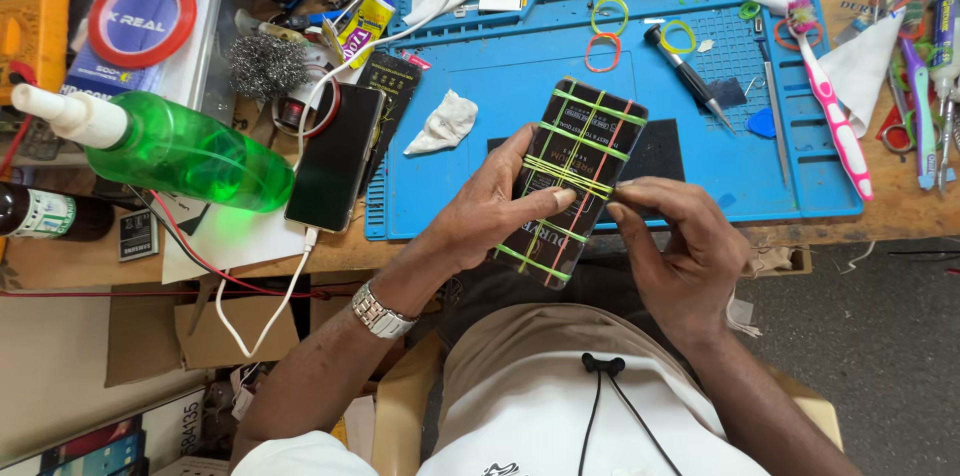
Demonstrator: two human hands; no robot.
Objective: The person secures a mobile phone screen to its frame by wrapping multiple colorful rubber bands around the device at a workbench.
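Cluttered wooden bench [900,206], blue mat [520,86], perhaps workshop

Both forearms angled inward; the left hand [490,211] curled in a grip, the right hand [680,246] pinched at its fingers [625,211].

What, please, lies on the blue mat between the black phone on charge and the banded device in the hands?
In the head view, a crumpled white cloth lies on the blue mat between the black phone and the banded device.
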